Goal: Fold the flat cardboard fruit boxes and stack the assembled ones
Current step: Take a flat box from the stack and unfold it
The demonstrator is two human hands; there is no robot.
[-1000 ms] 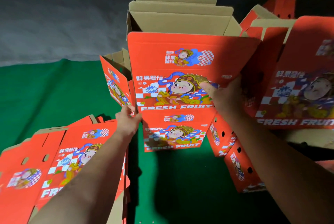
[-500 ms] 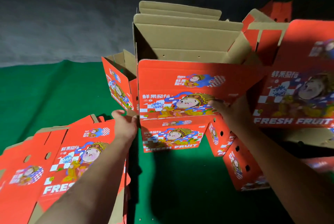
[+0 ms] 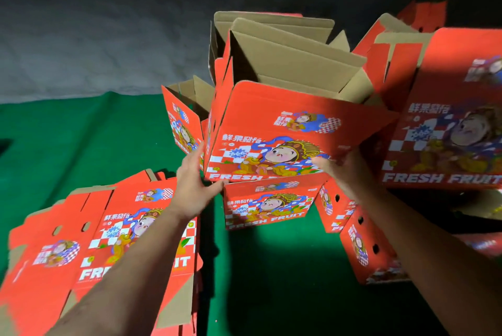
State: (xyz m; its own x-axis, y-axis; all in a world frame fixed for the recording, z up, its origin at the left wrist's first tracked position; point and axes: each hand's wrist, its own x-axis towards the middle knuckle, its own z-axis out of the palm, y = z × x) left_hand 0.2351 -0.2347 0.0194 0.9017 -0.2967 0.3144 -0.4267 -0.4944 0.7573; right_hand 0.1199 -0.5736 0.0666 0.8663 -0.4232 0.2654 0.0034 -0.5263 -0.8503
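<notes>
A green floor covering (image 3: 81, 145) ran back to a dark grey wall (image 3: 95, 37), and red fruit cartons crowded the right and near-left of it.

The left hand (image 3: 194, 186) was open, its palm and spread fingers pressed flat against the lower-left corner of the assembled box (image 3: 271, 134), thumb hooked under the bottom edge. The right hand (image 3: 342, 170) cupped the box's lower-right corner from beneath, fingers curled up onto the printed front; it was gripping that corner rather than closed into a fist. Between the two hands the box was tilted, its left side higher and its open top flaps (image 3: 285, 48) leaning away toward the wall.

Directly under the held box sat another assembled box (image 3: 267, 208) on the floor covering, and the held one appeared to be going down onto it. Left of the held box a smaller open carton (image 3: 184, 118) stood close by, just beside its left wall. Right of it, more cartons (image 3: 448, 124) were heaped, one large printed face almost against the held box's spread right flap. Below and left, beneath the left forearm, lay the pile of flat blanks (image 3: 95, 240) not yet folded.

The risk, as I judged it, lay in the tilt: set down crooked, the box would likely sit on one edge of the lower one and slide off. The splayed right flap could also catch on the neighbouring heap and twist the box in the hands, and the open left palm offered little hold if it did.
</notes>
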